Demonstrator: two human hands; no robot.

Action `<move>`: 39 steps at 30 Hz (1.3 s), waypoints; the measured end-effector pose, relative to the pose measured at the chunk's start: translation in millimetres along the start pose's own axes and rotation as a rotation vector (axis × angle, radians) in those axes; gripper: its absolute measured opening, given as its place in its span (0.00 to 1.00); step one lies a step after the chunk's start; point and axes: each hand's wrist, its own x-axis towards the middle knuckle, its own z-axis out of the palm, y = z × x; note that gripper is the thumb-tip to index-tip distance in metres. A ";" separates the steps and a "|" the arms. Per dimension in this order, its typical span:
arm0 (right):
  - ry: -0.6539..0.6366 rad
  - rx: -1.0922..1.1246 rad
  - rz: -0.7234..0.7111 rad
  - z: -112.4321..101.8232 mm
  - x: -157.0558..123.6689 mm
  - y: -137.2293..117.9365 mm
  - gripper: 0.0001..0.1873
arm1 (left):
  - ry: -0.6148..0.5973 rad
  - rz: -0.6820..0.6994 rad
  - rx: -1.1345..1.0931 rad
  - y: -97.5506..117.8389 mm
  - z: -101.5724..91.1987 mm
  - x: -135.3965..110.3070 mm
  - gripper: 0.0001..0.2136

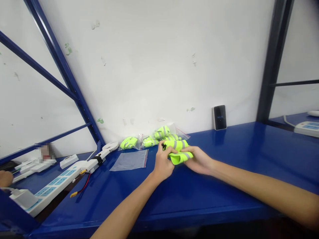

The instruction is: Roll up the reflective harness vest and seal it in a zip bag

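Note:
Both my hands hold a neon yellow strap with grey reflective stripes (pixel 178 151) just above the blue bench top (pixel 224 172). My left hand (pixel 163 162) is closed on its left end, where a small black clip shows. My right hand (pixel 198 160) grips the folded right part from beneath. An empty clear zip bag (pixel 130 160) lies flat to the left of my hands. Behind them, against the wall, sit several bagged yellow straps (pixel 149 139).
A black phone (pixel 219 117) leans on the white wall. A long white power strip (pixel 58 184), a small white fan (pixel 109 146) and a red wire lie at the left. Another person's hand (pixel 5 178) shows at the far left edge. Blue shelf posts stand left and right.

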 end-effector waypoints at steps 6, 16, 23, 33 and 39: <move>-0.122 -0.249 -0.007 -20.3 5.7 -0.8 0.22 | 0.104 -0.162 -0.098 -2.2 -4.4 9.6 0.06; -0.082 -0.899 -0.368 -25.0 -0.6 1.2 0.31 | -0.111 -0.155 -0.303 -10.8 -18.4 10.0 0.33; -0.032 -1.021 -0.539 -24.6 -0.2 6.5 0.17 | -0.111 -0.217 -0.271 -9.3 -12.4 8.9 0.24; 0.184 -0.893 -0.522 -18.6 5.4 8.5 0.15 | -0.115 -0.188 -0.181 4.8 -10.7 6.9 0.30; 0.194 -0.942 -0.563 -19.3 7.5 7.7 0.14 | -0.113 -0.101 -0.108 3.3 -7.4 3.2 0.31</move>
